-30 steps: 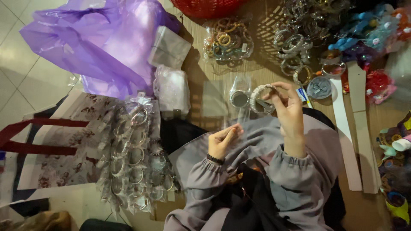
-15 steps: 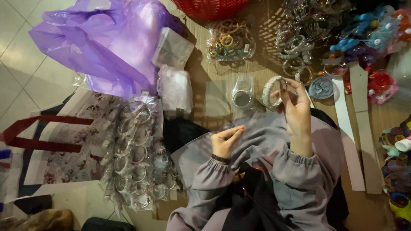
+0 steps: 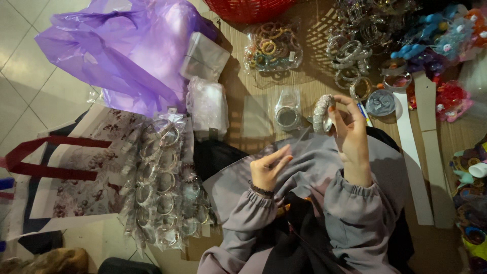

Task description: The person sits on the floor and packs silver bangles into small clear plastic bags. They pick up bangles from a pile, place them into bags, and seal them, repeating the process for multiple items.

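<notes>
right hand [image 3: 349,129] gripped a silver bangle [image 3: 321,112] above the lap | left hand [image 3: 268,170] held nothing, fingers loosely curled | packed bangle [image 3: 287,115] lay just beside, on mat [image 3: 253,109]

Person in grey long-sleeved garment, seen from above.

Both sleeves are loose grey fabric, gathered into elastic, ruffled cuffs at the wrists. A dark beaded band sits at the wrist of the left hand [image 3: 269,170]; none is visible behind the right hand [image 3: 350,133]. Grey cloth drapes forward over dark clothing beneath.
</notes>
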